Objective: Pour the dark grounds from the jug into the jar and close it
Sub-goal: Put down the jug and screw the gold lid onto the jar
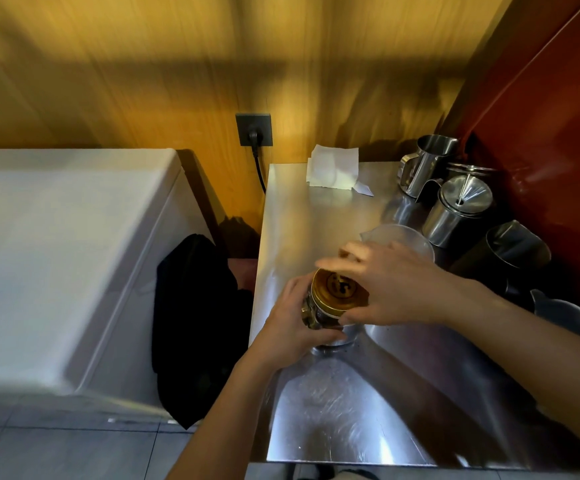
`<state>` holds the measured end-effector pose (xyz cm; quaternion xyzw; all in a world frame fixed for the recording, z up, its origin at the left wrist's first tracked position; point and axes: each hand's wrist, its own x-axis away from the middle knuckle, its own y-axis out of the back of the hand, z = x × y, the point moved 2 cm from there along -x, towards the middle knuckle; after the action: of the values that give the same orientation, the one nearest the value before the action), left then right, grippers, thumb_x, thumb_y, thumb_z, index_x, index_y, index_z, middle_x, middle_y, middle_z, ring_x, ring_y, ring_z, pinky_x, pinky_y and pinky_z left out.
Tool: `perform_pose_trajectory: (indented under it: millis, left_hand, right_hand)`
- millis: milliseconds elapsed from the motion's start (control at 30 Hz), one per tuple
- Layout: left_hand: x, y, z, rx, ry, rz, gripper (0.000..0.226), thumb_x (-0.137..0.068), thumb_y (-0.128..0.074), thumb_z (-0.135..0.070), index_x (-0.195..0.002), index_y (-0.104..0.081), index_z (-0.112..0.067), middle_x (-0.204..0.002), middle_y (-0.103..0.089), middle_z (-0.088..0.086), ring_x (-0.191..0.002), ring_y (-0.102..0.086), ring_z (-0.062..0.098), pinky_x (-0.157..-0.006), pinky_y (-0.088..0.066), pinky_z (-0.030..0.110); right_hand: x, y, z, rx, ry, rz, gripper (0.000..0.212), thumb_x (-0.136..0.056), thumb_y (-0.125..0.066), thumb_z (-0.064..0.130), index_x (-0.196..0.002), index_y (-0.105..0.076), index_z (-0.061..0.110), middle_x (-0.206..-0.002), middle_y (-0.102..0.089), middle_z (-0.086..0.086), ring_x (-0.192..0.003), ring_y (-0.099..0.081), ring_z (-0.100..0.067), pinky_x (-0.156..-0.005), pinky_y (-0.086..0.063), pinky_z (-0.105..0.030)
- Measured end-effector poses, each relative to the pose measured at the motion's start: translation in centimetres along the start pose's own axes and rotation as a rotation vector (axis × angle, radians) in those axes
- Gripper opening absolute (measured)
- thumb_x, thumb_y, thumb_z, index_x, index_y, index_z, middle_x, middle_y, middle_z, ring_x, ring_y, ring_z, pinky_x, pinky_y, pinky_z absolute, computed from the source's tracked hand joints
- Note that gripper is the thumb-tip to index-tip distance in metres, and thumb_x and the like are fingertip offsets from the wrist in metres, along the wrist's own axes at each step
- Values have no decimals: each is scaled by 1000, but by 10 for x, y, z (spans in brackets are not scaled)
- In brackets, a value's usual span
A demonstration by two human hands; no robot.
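Observation:
A glass jar (311,315) with dark contents stands on the steel counter (333,410) near its left edge. My left hand (290,323) wraps around the jar's side. A gold lid (337,292) sits on the jar's mouth, and my right hand (389,282) grips the lid from the right, fingers blurred. Just behind my right hand stands a clear plastic jug (403,237); I cannot tell what is inside it.
Several steel pitchers (427,161) and a lidded steel pot (455,209) crowd the counter's right side by a red wall; a dark pitcher (513,251) stands nearer. White paper (332,168) lies at the back. A white appliance (67,254) and a black cloth (195,323) are at the left.

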<state>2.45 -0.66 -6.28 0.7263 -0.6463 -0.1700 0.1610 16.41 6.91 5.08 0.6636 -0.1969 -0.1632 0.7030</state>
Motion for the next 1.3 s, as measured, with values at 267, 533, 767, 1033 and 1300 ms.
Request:
perform_pose_trajectory:
  millis: [267, 533, 767, 1033, 1300]
  left_hand:
    - [-6, 5, -1, 60, 26, 64, 84, -54, -90, -26, -118, -42, -50, -121, -43, -16, -112, -43, -10, -89, -34, 3]
    - [-16, 18, -14, -162, 142, 243, 89, -59, -88, -35, -132, -38, -36, -127, -38, 1, -119, -37, 22, -105, -35, 38]
    - [1, 7, -23, -61, 116, 45, 68, -54, -83, -43, -113, -51, -43, -104, -66, -11, -99, -62, 13, -87, -49, 50]
    - [16, -1, -36, -131, 107, -149, 64, -58, -82, -43, -115, -53, -40, -98, -66, -15, -100, -59, 11, -92, -41, 55]
    - [20, -13, -38, -65, 134, -146, 66, -64, -82, -36, -120, -47, -41, -110, -61, -7, -102, -56, 13, -89, -48, 49]
  right_hand:
    - [2, 0, -2, 41, 97, -58, 79, -72, -41, 73, -134, -36, 24, -112, -52, -7, -92, -54, -27, -75, -46, -39]
    - [-4, -5, 0, 103, 248, -42, 58, -82, -46, 62, -116, -51, 16, -94, -55, -6, -72, -56, -23, -51, -46, -32]
    - [-11, -13, 0, 23, 166, -58, 62, -71, -42, 66, -103, -55, 14, -87, -54, -8, -67, -58, -28, -52, -38, -30]
    - [-11, -20, 2, -44, 92, -131, 61, -69, -59, 60, -98, -58, 6, -81, -58, -12, -54, -55, -29, -43, -37, -28]
    - [-9, -20, 2, -54, 95, -171, 64, -70, -34, 68, -96, -55, 12, -82, -54, -5, -58, -53, -24, -46, -32, -25]
